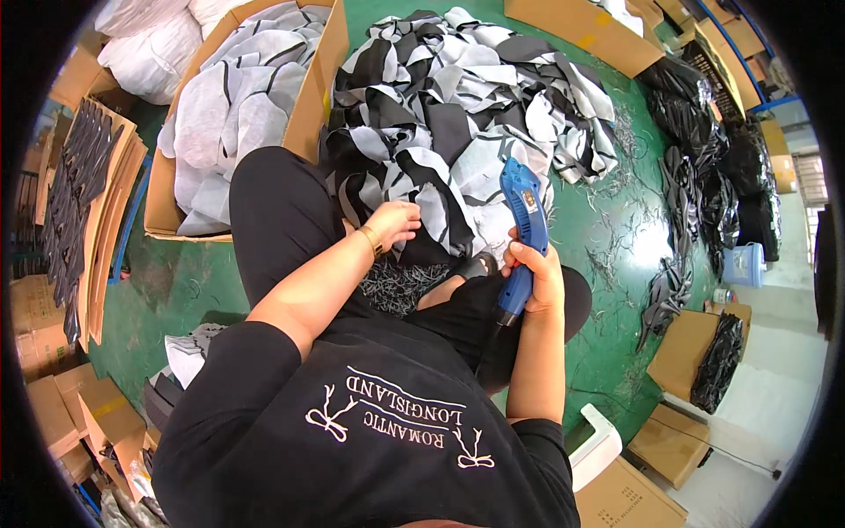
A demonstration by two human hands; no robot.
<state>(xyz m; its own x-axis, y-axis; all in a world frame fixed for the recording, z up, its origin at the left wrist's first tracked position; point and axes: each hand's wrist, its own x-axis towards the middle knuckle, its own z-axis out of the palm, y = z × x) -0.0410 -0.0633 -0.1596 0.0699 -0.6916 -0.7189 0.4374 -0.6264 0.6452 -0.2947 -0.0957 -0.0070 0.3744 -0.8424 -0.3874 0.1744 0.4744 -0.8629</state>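
My right hand is closed around the handle of blue electric scissors, whose head points away from me at the fabric pile. A black cord or sleeve runs from the tool's lower end. My left hand, with a gold band at the wrist, is at the near edge of the pile. Its fingers are loosely bent, with no piece visibly gripped; the fingertips are partly turned from view. Grey-white and black fabric pieces lie heaped before me, many with curved edges.
A large cardboard box of similar pieces stands at left. Thin dark trimmings lie between my legs and across the green floor. At right are black plastic bags and a blue bucket. A white stool stands behind my right arm.
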